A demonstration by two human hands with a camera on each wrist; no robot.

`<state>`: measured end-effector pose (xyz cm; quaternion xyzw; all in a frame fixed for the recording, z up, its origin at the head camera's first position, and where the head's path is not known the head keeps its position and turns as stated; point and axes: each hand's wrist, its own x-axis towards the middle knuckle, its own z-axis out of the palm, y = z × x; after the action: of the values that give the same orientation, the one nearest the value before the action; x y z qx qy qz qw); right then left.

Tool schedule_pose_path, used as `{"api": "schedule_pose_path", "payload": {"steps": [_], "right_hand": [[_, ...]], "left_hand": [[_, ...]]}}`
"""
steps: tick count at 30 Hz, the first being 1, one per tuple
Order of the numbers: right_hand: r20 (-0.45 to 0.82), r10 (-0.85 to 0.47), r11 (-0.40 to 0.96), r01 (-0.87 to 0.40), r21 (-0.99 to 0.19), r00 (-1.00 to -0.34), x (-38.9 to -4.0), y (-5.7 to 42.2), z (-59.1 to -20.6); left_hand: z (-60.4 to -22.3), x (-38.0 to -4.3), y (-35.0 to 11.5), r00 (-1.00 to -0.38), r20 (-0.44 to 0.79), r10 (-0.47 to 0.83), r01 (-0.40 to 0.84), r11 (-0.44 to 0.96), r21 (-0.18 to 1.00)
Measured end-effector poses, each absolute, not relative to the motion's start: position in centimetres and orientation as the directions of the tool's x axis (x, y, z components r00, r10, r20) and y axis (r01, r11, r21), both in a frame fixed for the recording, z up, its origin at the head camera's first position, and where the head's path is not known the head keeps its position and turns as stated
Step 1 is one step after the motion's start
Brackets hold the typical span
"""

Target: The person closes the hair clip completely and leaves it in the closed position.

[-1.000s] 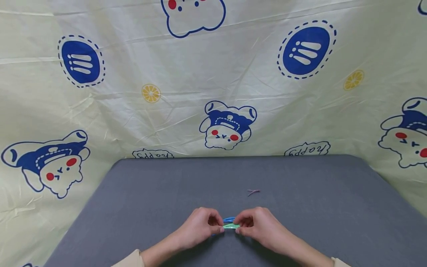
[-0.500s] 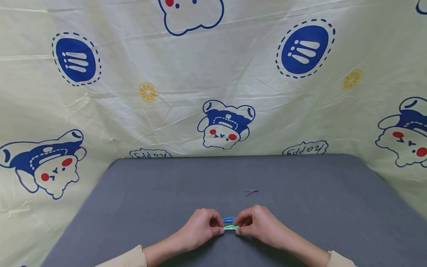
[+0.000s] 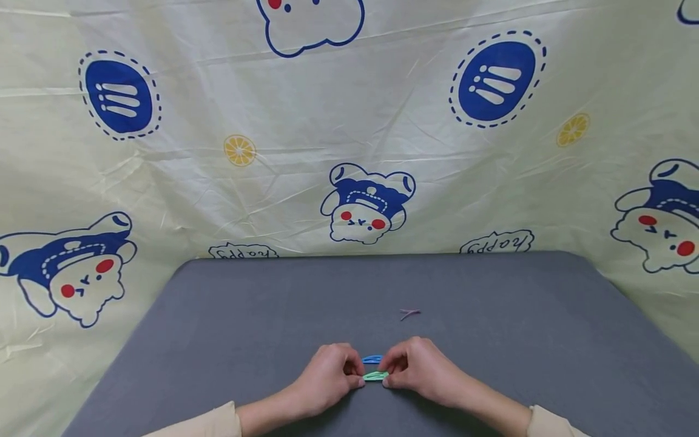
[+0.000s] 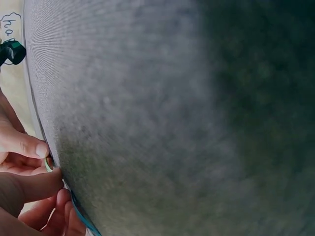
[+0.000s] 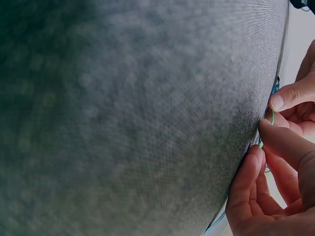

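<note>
A slim bundle of thin green strands (image 3: 374,376) is stretched between the two hands, close to the tabletop. My left hand (image 3: 327,375) pinches its left end between thumb and fingers. At the right end, my right hand (image 3: 425,371) pinches it the same way. Just behind it lies a similar blue bundle (image 3: 372,359), its ends hidden by the fingers. In the right wrist view the green bundle (image 5: 272,117) shows as a thin edge between the fingertips. Whether the strands are cord, bands or wire I cannot tell.
A small purple forked strand (image 3: 409,313) lies on the grey tabletop (image 3: 262,315) beyond the hands. Behind the table's far edge hangs a pale cloth (image 3: 306,109) printed with cartoon figures. A blue-green strip (image 4: 81,216) curves below the fingers in the left wrist view.
Both hands keep their pinch on the green bundle. It has come slightly toward the person, widening the gap to the blue bundle. The whole head view has shifted a little.
</note>
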<state>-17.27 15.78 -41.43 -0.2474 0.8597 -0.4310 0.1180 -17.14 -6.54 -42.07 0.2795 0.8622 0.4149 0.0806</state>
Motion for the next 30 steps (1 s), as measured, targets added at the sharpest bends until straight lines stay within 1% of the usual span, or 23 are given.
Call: {"api": "schedule_pose_path", "payload": {"steps": [6, 18, 27, 30], "right_hand": [[0.022, -0.534, 0.509, -0.342, -0.790, -0.845, -17.1, 15.7, -41.6], [0.007, -0.548, 0.519, -0.347, -0.781, -0.836, -17.0, 15.9, -41.3], [-0.008, -0.568, 0.475, -0.320, -0.820, -0.823, -16.7, 16.5, -40.9], [0.001, -0.565, 0.461, -0.317, -0.829, -0.825, -16.6, 16.8, -40.5]], "left_hand": [[-41.8, -17.0, -6.4, -0.828, 0.081, 0.555, 0.434, 0.543, 0.719], [-41.8, -16.9, -6.5, -0.808, 0.124, 0.576, 0.493, 0.547, 0.677], [-41.1, -17.3, -7.3, -0.793, 0.114, 0.598, 0.474, 0.489, 0.732], [-40.8, -17.7, -7.5, -0.791, 0.134, 0.597, 0.485, 0.478, 0.733]]}}
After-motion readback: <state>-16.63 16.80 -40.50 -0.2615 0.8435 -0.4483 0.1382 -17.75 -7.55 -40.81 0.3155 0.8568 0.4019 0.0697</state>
